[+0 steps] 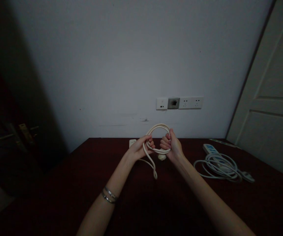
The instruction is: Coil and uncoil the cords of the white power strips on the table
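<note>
Both hands are raised over a dark red table (65,183) and hold a coiled cream cable (157,127). My left hand (139,149) is closed on the coil's left side; a loop of the cable hangs down from it to just above the table. My right hand (171,146) is closed on the right side of the coil. The cable arches between the two hands. A cream plug or end piece (162,157) shows just below my right hand. A small white block (132,142) lies on the table behind my left hand.
A white power strip with its coiled cable (220,164) lies on the table at the right. Wall sockets (179,103) sit on the white wall behind. A white door (271,98) is at the right, a dark door with a handle (23,131) at the left.
</note>
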### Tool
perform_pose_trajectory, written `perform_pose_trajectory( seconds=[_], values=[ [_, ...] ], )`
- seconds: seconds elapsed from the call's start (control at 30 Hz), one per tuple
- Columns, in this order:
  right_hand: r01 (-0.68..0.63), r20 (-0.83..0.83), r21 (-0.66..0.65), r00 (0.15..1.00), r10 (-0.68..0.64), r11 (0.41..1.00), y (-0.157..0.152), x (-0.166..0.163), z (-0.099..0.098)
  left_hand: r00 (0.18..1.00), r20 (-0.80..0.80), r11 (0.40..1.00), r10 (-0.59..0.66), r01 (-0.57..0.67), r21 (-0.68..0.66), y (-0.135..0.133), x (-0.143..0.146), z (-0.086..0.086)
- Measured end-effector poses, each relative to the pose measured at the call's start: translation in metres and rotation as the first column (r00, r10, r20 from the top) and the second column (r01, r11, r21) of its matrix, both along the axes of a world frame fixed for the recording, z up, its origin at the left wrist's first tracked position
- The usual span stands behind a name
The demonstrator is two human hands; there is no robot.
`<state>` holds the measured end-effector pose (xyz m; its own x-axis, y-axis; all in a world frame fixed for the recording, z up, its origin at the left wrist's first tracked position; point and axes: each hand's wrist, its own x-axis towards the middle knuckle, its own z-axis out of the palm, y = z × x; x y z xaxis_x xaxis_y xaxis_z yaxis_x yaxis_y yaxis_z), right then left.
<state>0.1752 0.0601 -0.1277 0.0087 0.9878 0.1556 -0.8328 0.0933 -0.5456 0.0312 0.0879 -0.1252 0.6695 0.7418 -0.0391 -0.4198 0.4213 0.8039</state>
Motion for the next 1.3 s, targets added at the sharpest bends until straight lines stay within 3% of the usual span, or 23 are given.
perform_pose_trajectory(
  seconds=[0.17, 0.3, 0.5, 0.67, 0.8, 0.9, 1.0, 1.1, 1.17, 1.2, 1.23, 1.3],
  values=[
    [0.077, -0.077, -0.011, 0.994, -0.078, 0.997, 0.000, -0.007, -0.002, 0.982, 0.156, 0.987, 0.106, -0.086, -0.132, -0.005, 0.013, 0.000],
    [-0.064, 0.064, -0.037, 0.996, 0.066, 0.997, -0.004, -0.004, 0.001, 0.960, 0.244, 0.986, 0.136, -0.106, -0.132, -0.003, 0.005, 0.005],
    [-0.348, 0.430, -0.058, 0.837, 0.339, 0.936, -0.008, 0.022, 0.008, 0.999, -0.020, 0.999, -0.047, 0.046, -0.030, -0.001, -0.017, 0.014],
    [-0.506, 0.600, -0.054, 0.672, 0.433, 0.861, -0.011, 0.031, 0.006, 0.980, -0.199, 0.987, 0.008, 0.024, 0.158, -0.007, -0.016, 0.016],
    [-0.618, 0.719, -0.075, 0.510, 0.472, 0.782, -0.016, 0.031, 0.007, 0.928, -0.370, 0.939, -0.036, 0.158, 0.306, -0.016, -0.014, 0.018],
    [-0.576, 0.721, -0.094, 0.523, 0.455, 0.812, -0.017, 0.027, 0.007, 0.885, -0.461, 0.883, 0.060, 0.169, 0.438, -0.019, -0.012, 0.017],
    [-0.528, 0.619, -0.117, 0.624, 0.477, 0.841, -0.014, 0.021, 0.007, 0.805, -0.444, 0.775, 0.395, -0.032, 0.631, -0.016, -0.006, 0.013],
    [-0.467, 0.520, -0.069, 0.737, 0.432, 0.881, -0.011, 0.017, 0.008, 0.638, -0.231, 0.511, 0.734, -0.296, 0.807, -0.014, -0.002, 0.010],
    [-0.393, 0.441, 0.000, 0.825, 0.353, 0.919, -0.010, 0.016, 0.011, 0.535, -0.067, 0.338, 0.842, -0.427, 0.838, -0.015, -0.001, 0.010],
    [-0.342, 0.391, 0.036, 0.869, 0.301, 0.939, -0.010, 0.016, 0.013, 0.500, -0.012, 0.283, 0.866, -0.470, 0.836, -0.017, -0.001, 0.011],
    [-0.282, 0.337, 0.071, 0.910, 0.243, 0.957, -0.011, 0.016, 0.015, 0.481, 0.016, 0.256, 0.876, -0.495, 0.830, -0.018, -0.002, 0.011],
    [-0.149, 0.231, 0.132, 0.966, 0.116, 0.980, -0.011, 0.016, 0.020, 0.488, -0.007, 0.286, 0.873, -0.500, 0.817, -0.018, -0.002, 0.010]
  ],
)
